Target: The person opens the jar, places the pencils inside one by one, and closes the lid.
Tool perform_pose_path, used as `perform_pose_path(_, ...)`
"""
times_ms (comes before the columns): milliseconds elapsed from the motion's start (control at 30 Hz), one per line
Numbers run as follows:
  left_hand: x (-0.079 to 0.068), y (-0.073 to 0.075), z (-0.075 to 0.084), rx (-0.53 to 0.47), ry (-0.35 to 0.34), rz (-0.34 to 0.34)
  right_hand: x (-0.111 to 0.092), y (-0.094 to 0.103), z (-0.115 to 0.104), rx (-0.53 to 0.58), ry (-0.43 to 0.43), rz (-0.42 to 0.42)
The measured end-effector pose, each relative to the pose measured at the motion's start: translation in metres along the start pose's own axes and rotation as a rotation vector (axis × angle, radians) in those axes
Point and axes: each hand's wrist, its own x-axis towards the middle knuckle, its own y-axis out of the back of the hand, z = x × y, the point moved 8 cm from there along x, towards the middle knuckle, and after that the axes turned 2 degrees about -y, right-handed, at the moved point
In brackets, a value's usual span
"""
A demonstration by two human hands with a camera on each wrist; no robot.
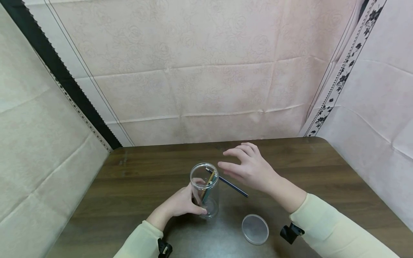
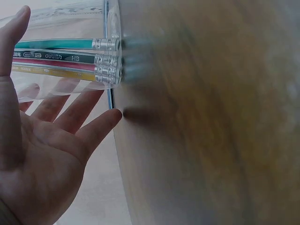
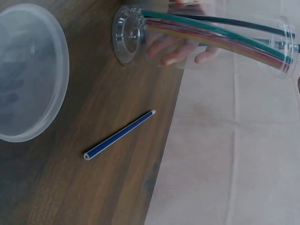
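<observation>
A tall clear jar [image 1: 213, 200] stands upright on the table, with several pencils [image 3: 211, 35] leaning inside it: green, black, red and yellow. My left hand [image 1: 182, 203] holds the jar low on its left side, thumb in front and fingers round the back. Through the jar wall, the left fingers show in the right wrist view. Above and right of the jar's mouth, my right hand [image 1: 250, 166] hovers with spread, slightly bent fingers and holds nothing. Below it, a dark blue pencil [image 1: 233, 187] lies on the table. A round translucent lid [image 1: 255, 229] lies flat nearer the front.
The brown wood-grain table [image 1: 145, 168] ends at a pale patterned cloth [image 1: 193, 89] hung behind it. More cloth hangs on the left and right sides. Black wrist cameras [image 1: 292, 233] sit on both sleeves.
</observation>
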Motion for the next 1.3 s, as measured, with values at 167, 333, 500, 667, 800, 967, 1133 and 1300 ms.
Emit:
perform_pose_path(167, 0.000, -0.001, -0.001, -0.003, 0.002, 0.001, -0.002, -0.003, 0.002, 0.003, -0.017, -0.024)
perform_pose_path(333, 0.000, -0.001, -0.001, -0.008, 0.004, 0.000, -0.005, -0.006, 0.004, 0.024, -0.037, -0.052)
perform_pose_path(500, 0.000, -0.001, -0.002, -0.003, -0.005, 0.004, -0.010, -0.013, 0.006, 0.061, -0.058, -0.105)
perform_pose_path(667, 0.000, 0.000, -0.002, 0.006, -0.011, 0.010, -0.014, -0.017, 0.007, 0.093, -0.072, -0.142)
perform_pose_path(800, 0.000, 0.000, -0.002, 0.002, -0.007, 0.006, -0.014, -0.020, 0.008, 0.103, -0.086, -0.170)
perform_pose_path(967, 0.000, 0.000, -0.003, -0.010, 0.012, -0.001, -0.015, -0.022, 0.009, 0.104, -0.098, -0.191)
perform_pose_path(1133, 0.000, 0.000, -0.003, -0.015, 0.015, -0.006, -0.019, -0.025, 0.010, 0.105, -0.117, -0.210)
perform_pose_path(1300, 0.000, 0.000, -0.002, -0.011, 0.016, -0.008, -0.023, -0.030, 0.012, 0.119, -0.140, -0.217)
